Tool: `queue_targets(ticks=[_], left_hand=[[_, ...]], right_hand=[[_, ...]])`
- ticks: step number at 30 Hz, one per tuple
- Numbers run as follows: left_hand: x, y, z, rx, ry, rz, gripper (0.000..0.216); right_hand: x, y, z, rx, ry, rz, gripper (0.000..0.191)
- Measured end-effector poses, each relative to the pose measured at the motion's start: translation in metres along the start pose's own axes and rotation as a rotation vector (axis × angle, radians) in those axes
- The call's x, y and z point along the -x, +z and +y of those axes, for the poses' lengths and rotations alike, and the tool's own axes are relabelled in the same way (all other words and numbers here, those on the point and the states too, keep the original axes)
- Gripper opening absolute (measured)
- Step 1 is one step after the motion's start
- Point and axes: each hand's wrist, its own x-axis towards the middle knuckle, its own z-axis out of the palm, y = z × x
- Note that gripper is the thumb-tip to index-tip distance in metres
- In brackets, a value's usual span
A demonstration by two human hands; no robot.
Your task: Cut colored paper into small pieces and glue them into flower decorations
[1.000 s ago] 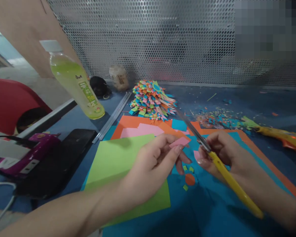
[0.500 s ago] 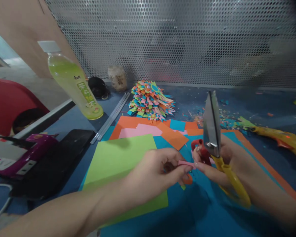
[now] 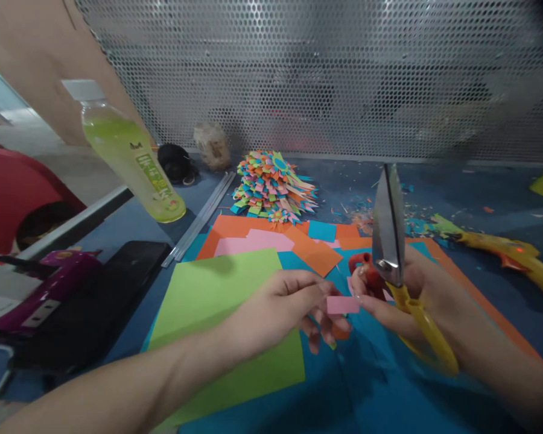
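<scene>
A pair of scissors (image 3: pixel 389 241) with one red and one yellow handle is in my right hand (image 3: pixel 411 307), its blades pointing upward. Between my right thumb and fingers is also a small flat pink strip of paper (image 3: pixel 342 305). My left hand (image 3: pixel 294 301) is at the strip's left end, its fingers loosely bent and apart, partly behind the strip. Small bits of orange paper (image 3: pixel 341 331) show by the left fingertips; whether they are held there I cannot tell. Beneath my hands lie a light green sheet (image 3: pixel 221 289) and a blue sheet (image 3: pixel 344 386).
A multicoloured folded-paper piece (image 3: pixel 271 187) stands behind orange and pink paper pieces. Paper scraps (image 3: pixel 416 220) and a yellow glue gun (image 3: pixel 511 247) are at the right. On the left are a drink bottle (image 3: pixel 136 157), clear glue sticks (image 3: pixel 199 220), a black phone (image 3: pixel 90 307) and a purple power strip (image 3: pixel 45 289).
My left thumb and fingers have loosened from their pinch on the pink strip. The strip has turned to show its broad face. My right hand with the scissors stays nearly still.
</scene>
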Motion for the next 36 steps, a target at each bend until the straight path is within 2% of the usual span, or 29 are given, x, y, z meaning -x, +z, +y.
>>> queue_targets(ticks=[6, 10, 14, 17, 23, 30, 36], left_hand=[[0.0009, 0.0021, 0.0015, 0.201, -0.085, -0.067, 0.026], [0.0007, 0.0032, 0.0024, 0.145, -0.029, -0.034, 0.018], [0.0009, 0.0040, 0.0027, 0.077, 0.050, 0.035, 0.013], [0.0008, 0.0047, 0.0022, 0.025, 0.066, 0.066, 0.017], [-0.0002, 0.0039, -0.0001, 0.040, 0.078, 0.016, 0.024], [0.0016, 0.0039, 0.0016, 0.054, 0.087, -0.007, 0.017], [-0.0008, 0.0002, -0.0021, 0.111, 0.106, -0.029, 0.024]], right_hand=[[0.0021, -0.0021, 0.0019, 0.040, -0.027, 0.000, 0.024], [0.0016, -0.0019, 0.0024, -0.016, -0.010, -0.024, 0.026], [0.0002, -0.0017, 0.0035, -0.061, -0.091, -0.011, 0.029], [-0.0002, -0.0013, 0.0035, -0.016, -0.135, 0.001, 0.029], [-0.0008, 0.0010, -0.0025, -0.108, -0.059, -0.064, 0.030], [-0.0018, -0.0013, -0.0009, -0.172, -0.068, -0.052, 0.030], [-0.0032, 0.0002, 0.0029, -0.067, -0.101, -0.003, 0.028]])
